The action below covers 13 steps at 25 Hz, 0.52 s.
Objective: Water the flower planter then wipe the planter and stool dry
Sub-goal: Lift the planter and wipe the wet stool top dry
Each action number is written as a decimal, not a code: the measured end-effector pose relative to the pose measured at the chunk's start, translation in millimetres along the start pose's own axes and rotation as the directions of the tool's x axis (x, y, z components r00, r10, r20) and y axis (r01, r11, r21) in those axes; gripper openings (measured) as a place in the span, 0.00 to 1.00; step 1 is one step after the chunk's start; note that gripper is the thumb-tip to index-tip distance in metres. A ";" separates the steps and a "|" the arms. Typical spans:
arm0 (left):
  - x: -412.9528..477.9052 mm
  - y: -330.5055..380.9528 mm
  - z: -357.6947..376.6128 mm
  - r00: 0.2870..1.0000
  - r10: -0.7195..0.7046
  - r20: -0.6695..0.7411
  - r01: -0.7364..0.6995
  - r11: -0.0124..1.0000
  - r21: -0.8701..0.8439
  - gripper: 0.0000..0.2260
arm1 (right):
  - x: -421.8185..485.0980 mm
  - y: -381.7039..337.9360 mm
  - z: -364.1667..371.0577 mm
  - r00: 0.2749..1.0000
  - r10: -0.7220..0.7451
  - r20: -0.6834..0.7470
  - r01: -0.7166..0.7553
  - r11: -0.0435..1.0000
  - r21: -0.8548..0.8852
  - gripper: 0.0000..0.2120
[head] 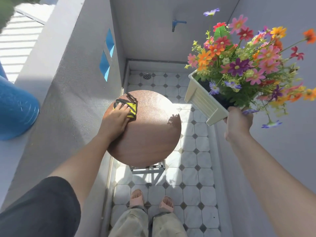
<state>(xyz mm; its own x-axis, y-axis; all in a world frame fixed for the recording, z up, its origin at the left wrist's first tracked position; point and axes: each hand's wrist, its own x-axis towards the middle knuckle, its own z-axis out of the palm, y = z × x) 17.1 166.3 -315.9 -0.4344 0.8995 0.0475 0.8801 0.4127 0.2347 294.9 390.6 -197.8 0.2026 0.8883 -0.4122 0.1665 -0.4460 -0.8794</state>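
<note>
Cloth [132,107] under left fingers [120,106]

Single head-worn wide-angle view, steeply downward, close above the stool [145,134] and tiled floor [193,161]

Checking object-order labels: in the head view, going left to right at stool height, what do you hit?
Blue barrel → left hand, pressing the cloth → white planter → right hand gripping it. Stool omitted: the hand and cloth overlap it.

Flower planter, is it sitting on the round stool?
No, the right hand holds the flower planter up beside the stool, where the left hand presses a cloth.
</note>
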 end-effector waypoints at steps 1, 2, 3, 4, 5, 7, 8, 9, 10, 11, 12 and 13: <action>-12.1 9.6 4.2 0.995 0.094 -0.022 -0.094 0.996 0.007 0.20 | -1.2 -1.1 -0.6 1.000 -0.001 0.003 0.001 1.000 -0.004 0.08; -25.6 19.5 6.8 0.984 0.174 -0.043 -0.174 0.985 0.019 0.21 | -3.4 -3.2 -2.0 1.000 -0.002 0.004 0.002 1.000 -0.014 0.07; -38.1 27.3 12.2 0.969 0.235 -0.079 -0.233 0.972 0.030 0.23 | -6.8 -5.4 -3.3 1.000 -0.005 0.009 0.005 1.000 -0.021 0.05; -49.9 35.9 14.9 0.957 0.270 -0.103 -0.269 0.963 0.023 0.24 | -9.5 -7.2 -4.3 1.000 -0.008 0.012 0.009 1.000 -0.024 0.05; -61.3 45.2 18.0 0.945 0.302 -0.126 -0.304 0.953 0.005 0.24 | -12.8 -10.3 -6.0 1.000 -0.010 0.017 0.010 1.000 -0.025 0.05; -83.8 65.5 26.8 0.926 0.352 -0.137 -0.355 0.935 0.002 0.21 | -16.9 -15.6 -8.5 1.000 -0.011 0.023 0.012 0.999 -0.034 0.04; -94.0 75.4 29.9 0.918 0.376 -0.130 -0.378 0.926 0.012 0.16 | -18.7 -17.9 -9.8 1.000 -0.014 0.023 0.015 0.999 -0.042 0.04; -102.2 82.4 34.8 0.914 0.387 -0.126 -0.389 0.921 0.007 0.13 | -20.5 -20.3 -10.7 0.999 -0.018 0.028 0.020 0.999 -0.050 0.04; -108.7 90.1 35.0 0.917 0.388 -0.098 -0.390 0.921 -0.003 0.18 | -22.2 -21.9 -11.0 0.999 -0.028 0.033 0.029 0.998 -0.051 0.04; -114.7 96.4 37.9 0.919 0.385 -0.080 -0.388 0.921 -0.021 0.22 | -25.1 -23.4 -12.3 0.998 -0.038 0.041 0.040 0.998 -0.043 0.04; -119.4 103.3 37.8 0.917 0.392 -0.072 -0.395 0.918 -0.042 0.23 | -27.1 -23.5 -13.3 0.998 -0.047 0.051 0.049 0.998 -0.031 0.05; -124.2 111.5 39.0 0.891 0.446 -0.084 -0.450 0.892 -0.048 0.20 | -28.4 -22.8 -14.0 0.997 -0.055 0.062 0.057 0.998 -0.017 0.06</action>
<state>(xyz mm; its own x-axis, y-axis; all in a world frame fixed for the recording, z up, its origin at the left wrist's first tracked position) 176.7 106.2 -333.5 -0.0110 0.9736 0.2280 0.9712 -0.0438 0.2342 298.8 373.9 -162.7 0.1326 0.9168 -0.3768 0.1942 -0.3968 -0.8971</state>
